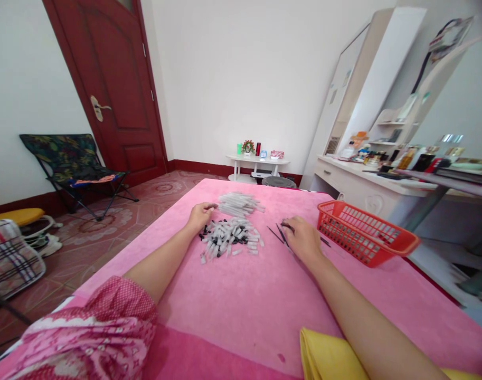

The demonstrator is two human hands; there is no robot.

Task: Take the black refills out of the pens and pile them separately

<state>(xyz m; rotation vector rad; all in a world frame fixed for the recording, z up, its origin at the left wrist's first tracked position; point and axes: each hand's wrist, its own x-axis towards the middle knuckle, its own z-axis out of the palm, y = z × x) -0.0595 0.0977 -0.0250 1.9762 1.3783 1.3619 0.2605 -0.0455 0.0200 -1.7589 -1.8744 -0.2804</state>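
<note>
My left hand is at the left edge of two piles, its fingers pinched together with a small dark thing at the tips that I cannot make out. Beside it lies a heap of small clear and black pieces that look like pen caps. Just behind that is a stack of whitish translucent tubes, like pen barrels. To the right, my right hand is closed over thin dark rods that look like pen refills. Their ends show on both sides of the hand, and its palm hides the rest.
An orange-red plastic basket stands right of my right hand on the pink cloth. Folded yellow fabric lies under my right forearm. Beyond the table are a low white stand, a dressing table and a folding chair.
</note>
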